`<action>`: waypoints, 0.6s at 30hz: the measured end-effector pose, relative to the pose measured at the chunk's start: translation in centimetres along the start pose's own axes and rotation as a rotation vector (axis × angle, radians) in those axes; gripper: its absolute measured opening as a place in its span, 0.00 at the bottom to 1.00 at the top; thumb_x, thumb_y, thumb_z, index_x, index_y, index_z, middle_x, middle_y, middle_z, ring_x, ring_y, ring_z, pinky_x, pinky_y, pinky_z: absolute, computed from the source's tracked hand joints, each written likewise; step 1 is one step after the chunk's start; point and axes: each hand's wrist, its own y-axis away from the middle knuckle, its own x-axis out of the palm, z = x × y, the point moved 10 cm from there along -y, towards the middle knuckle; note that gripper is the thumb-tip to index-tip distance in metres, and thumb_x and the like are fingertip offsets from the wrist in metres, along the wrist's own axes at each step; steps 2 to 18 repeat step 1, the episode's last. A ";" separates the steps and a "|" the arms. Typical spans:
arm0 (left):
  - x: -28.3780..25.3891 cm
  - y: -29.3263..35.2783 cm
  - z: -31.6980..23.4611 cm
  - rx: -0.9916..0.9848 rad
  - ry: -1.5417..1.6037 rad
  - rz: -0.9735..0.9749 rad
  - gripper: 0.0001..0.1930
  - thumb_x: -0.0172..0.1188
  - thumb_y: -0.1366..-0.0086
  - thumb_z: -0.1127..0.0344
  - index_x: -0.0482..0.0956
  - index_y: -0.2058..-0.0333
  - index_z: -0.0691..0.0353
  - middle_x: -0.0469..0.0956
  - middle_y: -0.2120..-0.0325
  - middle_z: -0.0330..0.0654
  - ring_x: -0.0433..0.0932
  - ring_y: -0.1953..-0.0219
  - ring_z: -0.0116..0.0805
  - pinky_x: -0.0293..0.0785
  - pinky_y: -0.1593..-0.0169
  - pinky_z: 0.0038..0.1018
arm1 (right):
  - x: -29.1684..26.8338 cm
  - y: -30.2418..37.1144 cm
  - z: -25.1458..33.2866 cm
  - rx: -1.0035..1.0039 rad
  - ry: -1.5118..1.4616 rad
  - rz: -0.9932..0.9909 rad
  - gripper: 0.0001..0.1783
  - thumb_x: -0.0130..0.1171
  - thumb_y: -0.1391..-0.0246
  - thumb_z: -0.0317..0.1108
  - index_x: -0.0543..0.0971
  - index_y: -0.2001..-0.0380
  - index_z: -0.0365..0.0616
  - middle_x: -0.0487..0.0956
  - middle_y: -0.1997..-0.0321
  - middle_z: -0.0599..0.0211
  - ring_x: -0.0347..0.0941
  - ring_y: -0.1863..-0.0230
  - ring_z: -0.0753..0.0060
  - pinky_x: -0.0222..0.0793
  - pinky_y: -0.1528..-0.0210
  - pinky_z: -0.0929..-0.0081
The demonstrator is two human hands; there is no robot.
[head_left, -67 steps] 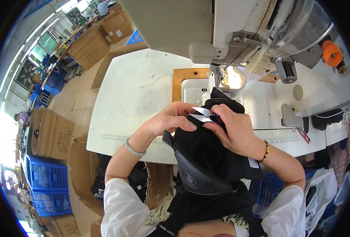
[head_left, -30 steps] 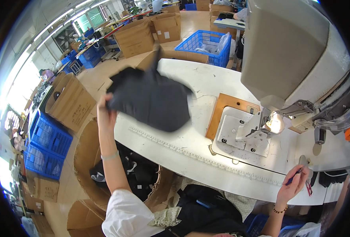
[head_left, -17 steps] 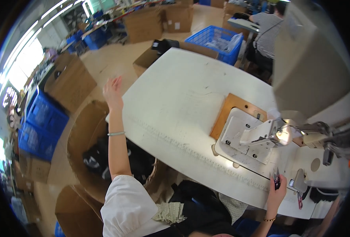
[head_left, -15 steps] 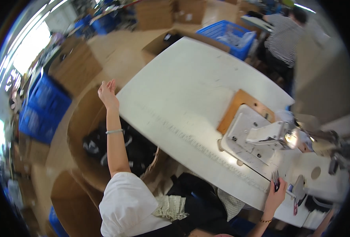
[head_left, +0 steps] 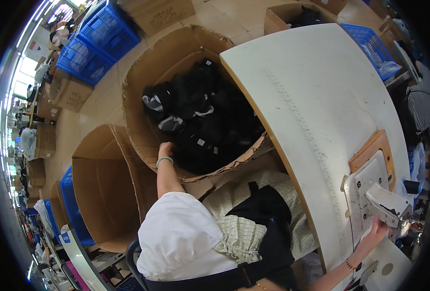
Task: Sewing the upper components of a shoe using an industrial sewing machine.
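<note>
My left hand is inside the near-left rim of a big cardboard box, at the edge of a heap of black cloth pieces. Its fingers are curled, and what they hold, if anything, is hidden. Some pieces in the heap have grey-and-white parts and small white tags. At the right, my right hand is beside the sewing machine head on the white table. The machine covers part of its fingers, and no snips show in it.
A second cardboard box stands at the left, its flap against the box of black cloth. Blue crates are stacked at the far left, and another blue crate is beyond the table. A person in a striped top sits far right.
The view has swung left and down. My left hand has gone from above the table's corner into the box. My right hand, earlier holding thread snips, is now up against the machine head.
</note>
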 end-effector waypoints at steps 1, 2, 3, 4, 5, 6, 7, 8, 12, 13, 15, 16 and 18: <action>1.6 -0.4 0.0 -0.021 -0.138 0.124 0.15 0.56 0.57 0.64 0.71 0.68 0.62 0.72 0.76 0.46 0.71 0.79 0.40 0.68 0.73 0.34 | 0.6 0.3 0.0 0.001 -0.013 0.030 0.28 0.48 0.53 0.30 0.53 0.50 0.33 0.62 0.51 0.57 0.57 0.50 0.72 0.50 0.49 0.71; 1.6 -0.4 0.0 -0.021 -0.138 0.124 0.15 0.56 0.57 0.64 0.71 0.68 0.62 0.72 0.76 0.46 0.71 0.79 0.40 0.68 0.73 0.34 | 0.6 0.3 0.0 0.001 -0.013 0.030 0.28 0.48 0.53 0.30 0.53 0.50 0.33 0.62 0.51 0.57 0.57 0.50 0.72 0.50 0.49 0.71; 1.6 -0.4 0.0 -0.021 -0.138 0.124 0.15 0.56 0.57 0.64 0.71 0.68 0.62 0.72 0.76 0.46 0.71 0.79 0.40 0.68 0.73 0.34 | 0.6 0.3 0.0 0.001 -0.013 0.030 0.28 0.48 0.53 0.30 0.53 0.50 0.33 0.62 0.51 0.57 0.57 0.50 0.72 0.50 0.49 0.71; 1.6 -0.4 0.0 -0.021 -0.138 0.124 0.15 0.56 0.57 0.64 0.71 0.68 0.62 0.72 0.76 0.46 0.71 0.79 0.40 0.68 0.73 0.34 | 0.6 0.3 0.0 0.001 -0.013 0.030 0.28 0.48 0.53 0.30 0.53 0.50 0.33 0.62 0.51 0.57 0.57 0.50 0.72 0.50 0.49 0.71; 1.6 -0.4 0.0 -0.021 -0.138 0.124 0.15 0.56 0.57 0.64 0.71 0.68 0.62 0.72 0.76 0.46 0.71 0.79 0.40 0.68 0.73 0.34 | 0.6 0.3 0.0 0.001 -0.013 0.030 0.28 0.48 0.53 0.30 0.53 0.50 0.33 0.62 0.51 0.57 0.57 0.50 0.72 0.50 0.49 0.71; 1.6 -0.4 0.0 -0.021 -0.138 0.124 0.15 0.56 0.57 0.64 0.71 0.68 0.62 0.72 0.76 0.46 0.71 0.79 0.40 0.68 0.73 0.34 | 0.6 0.3 0.0 0.001 -0.013 0.030 0.28 0.48 0.53 0.30 0.53 0.50 0.33 0.62 0.51 0.57 0.57 0.50 0.72 0.50 0.49 0.71; 1.6 -0.4 0.0 -0.021 -0.138 0.124 0.15 0.56 0.57 0.64 0.71 0.68 0.62 0.72 0.76 0.46 0.71 0.79 0.40 0.68 0.73 0.34 | 0.6 0.3 0.0 0.001 -0.013 0.030 0.28 0.48 0.53 0.30 0.53 0.50 0.33 0.62 0.51 0.57 0.57 0.50 0.72 0.50 0.49 0.71; 1.6 -0.4 0.0 -0.021 -0.138 0.124 0.15 0.56 0.57 0.64 0.71 0.68 0.62 0.72 0.76 0.46 0.71 0.79 0.40 0.68 0.73 0.34 | 0.6 0.3 0.0 0.001 -0.013 0.030 0.28 0.48 0.53 0.30 0.53 0.50 0.33 0.62 0.51 0.57 0.57 0.50 0.72 0.50 0.49 0.71; 1.6 -0.4 0.0 -0.021 -0.138 0.124 0.15 0.56 0.57 0.64 0.71 0.68 0.62 0.72 0.76 0.46 0.71 0.79 0.40 0.68 0.73 0.34 | 0.6 0.3 0.0 0.001 -0.013 0.030 0.28 0.48 0.53 0.30 0.53 0.50 0.33 0.62 0.51 0.57 0.57 0.50 0.72 0.50 0.49 0.71; 1.6 -0.4 0.0 -0.021 -0.138 0.124 0.15 0.56 0.57 0.64 0.71 0.68 0.62 0.72 0.76 0.46 0.71 0.79 0.40 0.68 0.73 0.34 | 0.6 0.3 0.0 0.001 -0.013 0.030 0.28 0.48 0.53 0.30 0.53 0.50 0.33 0.62 0.51 0.57 0.57 0.50 0.72 0.50 0.49 0.71; 1.6 -0.4 0.0 -0.021 -0.138 0.124 0.15 0.56 0.57 0.64 0.71 0.68 0.62 0.72 0.76 0.46 0.71 0.79 0.40 0.68 0.73 0.34 | 0.6 0.3 0.0 0.001 -0.013 0.030 0.28 0.48 0.53 0.30 0.53 0.50 0.33 0.62 0.51 0.57 0.57 0.50 0.72 0.50 0.49 0.71; 1.6 -0.4 0.0 -0.021 -0.138 0.124 0.15 0.56 0.57 0.64 0.71 0.68 0.62 0.72 0.76 0.46 0.71 0.79 0.40 0.68 0.73 0.34 | 0.6 0.3 0.0 0.001 -0.013 0.030 0.28 0.48 0.53 0.30 0.53 0.50 0.33 0.62 0.51 0.57 0.57 0.50 0.72 0.50 0.49 0.71; 1.6 -0.4 0.0 -0.021 -0.138 0.124 0.15 0.56 0.57 0.64 0.71 0.68 0.62 0.72 0.76 0.46 0.71 0.79 0.40 0.68 0.73 0.34 | 0.6 0.3 0.0 0.001 -0.013 0.030 0.28 0.48 0.53 0.30 0.53 0.50 0.33 0.62 0.51 0.57 0.57 0.50 0.72 0.50 0.49 0.71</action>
